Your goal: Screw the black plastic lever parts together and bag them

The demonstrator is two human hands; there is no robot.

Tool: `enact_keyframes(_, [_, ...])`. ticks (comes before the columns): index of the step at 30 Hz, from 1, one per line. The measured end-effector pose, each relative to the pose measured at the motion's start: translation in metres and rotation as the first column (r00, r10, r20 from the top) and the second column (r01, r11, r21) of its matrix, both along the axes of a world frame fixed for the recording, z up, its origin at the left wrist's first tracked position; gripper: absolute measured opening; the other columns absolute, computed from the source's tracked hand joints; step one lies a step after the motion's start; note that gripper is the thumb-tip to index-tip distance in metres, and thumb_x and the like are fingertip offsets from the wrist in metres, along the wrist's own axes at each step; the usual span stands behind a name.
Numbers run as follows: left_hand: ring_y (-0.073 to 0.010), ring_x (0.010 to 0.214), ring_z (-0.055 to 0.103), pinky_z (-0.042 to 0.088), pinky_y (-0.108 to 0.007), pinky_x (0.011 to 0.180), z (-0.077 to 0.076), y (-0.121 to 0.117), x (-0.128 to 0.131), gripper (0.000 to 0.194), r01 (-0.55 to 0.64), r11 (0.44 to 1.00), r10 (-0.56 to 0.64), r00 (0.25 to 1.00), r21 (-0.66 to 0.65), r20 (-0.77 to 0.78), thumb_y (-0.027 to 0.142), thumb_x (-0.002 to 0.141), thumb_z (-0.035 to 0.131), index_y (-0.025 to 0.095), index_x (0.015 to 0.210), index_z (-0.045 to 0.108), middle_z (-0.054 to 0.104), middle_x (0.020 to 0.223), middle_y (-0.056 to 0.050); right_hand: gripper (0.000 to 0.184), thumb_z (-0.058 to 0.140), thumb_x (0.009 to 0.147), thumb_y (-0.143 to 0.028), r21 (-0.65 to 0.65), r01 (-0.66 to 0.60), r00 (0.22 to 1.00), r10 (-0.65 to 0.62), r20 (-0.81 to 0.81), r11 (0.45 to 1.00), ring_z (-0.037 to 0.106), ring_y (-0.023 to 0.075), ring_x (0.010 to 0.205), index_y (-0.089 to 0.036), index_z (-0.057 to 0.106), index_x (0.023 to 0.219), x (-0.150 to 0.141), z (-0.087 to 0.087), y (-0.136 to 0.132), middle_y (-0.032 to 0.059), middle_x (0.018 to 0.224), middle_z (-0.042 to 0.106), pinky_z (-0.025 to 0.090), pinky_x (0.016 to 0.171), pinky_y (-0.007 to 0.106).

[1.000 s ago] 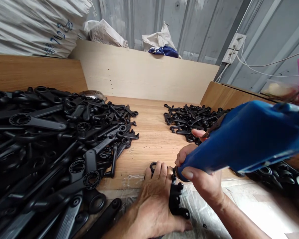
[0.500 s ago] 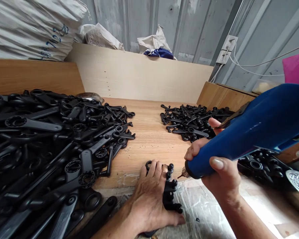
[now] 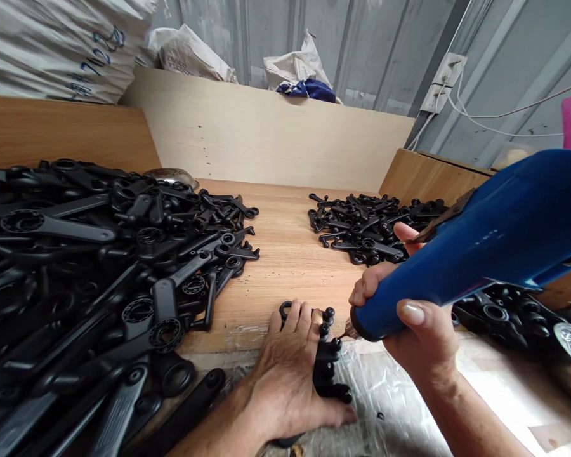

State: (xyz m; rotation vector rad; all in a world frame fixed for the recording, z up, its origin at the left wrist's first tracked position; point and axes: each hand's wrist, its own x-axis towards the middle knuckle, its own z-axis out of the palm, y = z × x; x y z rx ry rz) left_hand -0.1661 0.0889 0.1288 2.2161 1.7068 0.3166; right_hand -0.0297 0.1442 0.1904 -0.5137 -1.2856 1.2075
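My left hand [image 3: 290,374] lies flat with fingers stretched out, pressing a small black plastic part [image 3: 330,368] onto the wooden bench near its front edge. My right hand [image 3: 416,330] is wrapped round a blue power screwdriver [image 3: 476,247]. The tool's tip [image 3: 346,332] touches the top of the black part, just right of my left fingers.
A big heap of black crank-shaped parts [image 3: 99,279] fills the left of the bench [image 3: 290,254]. A smaller pile of black parts [image 3: 361,228] lies at the back right, more at the right [image 3: 499,311]. Clear plastic sheet [image 3: 390,406] covers the near edge. Wooden boards wall the bench.
The blue screwdriver lifted away to the right from the part, then its tip came back down onto it. My left hand stayed pressed on the part.
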Motion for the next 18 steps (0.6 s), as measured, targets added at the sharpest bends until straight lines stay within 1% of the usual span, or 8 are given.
enact_keyframes(3, [-0.0434, 0.129, 0.028, 0.018, -0.059, 0.106, -0.0001, 0.0002, 0.0002, 0.098, 0.000, 1.000, 0.000, 1.000, -0.003, 0.000, 0.077, 0.055, 0.059, 0.022, 0.134, 0.042, 0.044, 0.134, -0.013, 0.091, 0.078, 0.055, -0.046, 0.015, -0.005, 1.000, 0.005, 0.031, 1.000, 0.055, 0.0182, 0.052, -0.025, 0.033, 0.131, 0.0009, -0.0017, 0.0013, -0.0044, 0.060, 0.063, 0.046, 0.051, 0.032])
enact_keyframes(6, [-0.0432, 0.130, 0.028, 0.018, -0.058, 0.106, 0.0001, 0.0005, 0.0002, 0.098, -0.001, 1.000, 0.001, 1.000, -0.003, -0.006, 0.078, 0.055, 0.060, 0.021, 0.134, 0.043, 0.044, 0.134, -0.014, 0.089, 0.079, 0.056, -0.045, 0.030, -0.034, 0.999, 0.033, 0.041, 0.999, 0.054, 0.0169, 0.050, -0.028, 0.033, 0.130, 0.0013, -0.0031, 0.0027, -0.0055, 0.059, 0.063, 0.044, 0.049, 0.030])
enact_keyframes(10, [-0.0430, 0.131, 0.026, 0.018, -0.059, 0.106, 0.0022, 0.0015, 0.0010, 0.102, 0.002, 1.000, -0.002, 0.999, -0.002, -0.040, 0.078, 0.056, 0.059, 0.018, 0.136, 0.041, 0.042, 0.137, -0.017, 0.077, 0.079, 0.057, -0.042, 0.007, -0.052, 0.997, 0.052, 0.050, 0.999, 0.053, 0.0156, 0.050, -0.027, 0.044, 0.123, -0.0003, -0.0034, 0.0024, -0.0062, 0.060, 0.060, 0.043, 0.048, 0.029])
enact_keyframes(12, [-0.0419, 0.130, 0.028, 0.020, -0.058, 0.105, 0.0045, 0.0022, 0.0022, 0.101, -0.008, 1.000, 0.007, 0.998, -0.013, -0.065, 0.075, 0.055, 0.061, 0.017, 0.136, 0.042, 0.042, 0.138, -0.017, 0.063, 0.079, 0.057, -0.042, -0.001, -0.059, 0.995, 0.059, 0.078, 0.998, 0.051, 0.0149, 0.050, -0.027, 0.053, 0.112, -0.0014, -0.0024, 0.0013, -0.0056, 0.059, 0.058, 0.042, 0.046, 0.029])
enact_keyframes(14, [-0.0410, 0.131, 0.027, 0.021, -0.056, 0.105, 0.0063, 0.0032, 0.0033, 0.100, -0.022, 0.999, 0.018, 0.995, -0.041, -0.093, 0.071, 0.055, 0.064, 0.018, 0.137, 0.041, 0.040, 0.140, -0.017, 0.041, 0.077, 0.058, -0.043, 0.004, -0.079, 0.987, 0.078, 0.142, 0.997, 0.050, 0.0140, 0.050, -0.026, 0.060, 0.091, -0.0018, -0.0010, 0.0002, -0.0047, 0.058, 0.055, 0.041, 0.045, 0.029])
enact_keyframes(15, [-0.0412, 0.132, 0.025, 0.020, -0.056, 0.105, 0.0066, 0.0039, 0.0035, 0.100, -0.029, 0.998, 0.023, 0.994, -0.056, -0.110, 0.069, 0.055, 0.064, 0.019, 0.138, 0.040, 0.038, 0.142, -0.017, 0.032, 0.076, 0.059, -0.044, 0.010, -0.087, 0.980, 0.084, 0.182, 0.996, 0.049, 0.0135, 0.050, -0.025, 0.060, 0.079, -0.0018, -0.0004, -0.0003, -0.0042, 0.057, 0.053, 0.041, 0.045, 0.029])
enact_keyframes(16, [-0.0416, 0.134, 0.023, 0.019, -0.057, 0.105, 0.0064, 0.0047, 0.0036, 0.101, -0.033, 0.997, 0.024, 0.992, -0.068, -0.124, 0.067, 0.055, 0.065, 0.019, 0.140, 0.038, 0.035, 0.144, -0.018, 0.028, 0.075, 0.060, -0.045, 0.013, -0.086, 0.972, 0.081, 0.221, 0.996, 0.049, 0.0132, 0.051, -0.024, 0.058, 0.069, -0.0017, -0.0001, -0.0007, -0.0038, 0.057, 0.052, 0.041, 0.046, 0.029])
enact_keyframes(18, [-0.0427, 0.135, 0.020, 0.018, -0.058, 0.105, 0.0052, 0.0060, 0.0035, 0.100, -0.026, 0.997, 0.016, 0.990, -0.072, -0.138, 0.066, 0.056, 0.065, 0.020, 0.140, 0.038, 0.033, 0.146, -0.018, 0.033, 0.073, 0.062, -0.047, 0.002, -0.055, 0.958, 0.052, 0.281, 0.999, 0.049, 0.0126, 0.053, -0.023, 0.051, 0.059, -0.0017, -0.0004, -0.0013, -0.0038, 0.060, 0.052, 0.042, 0.049, 0.030])
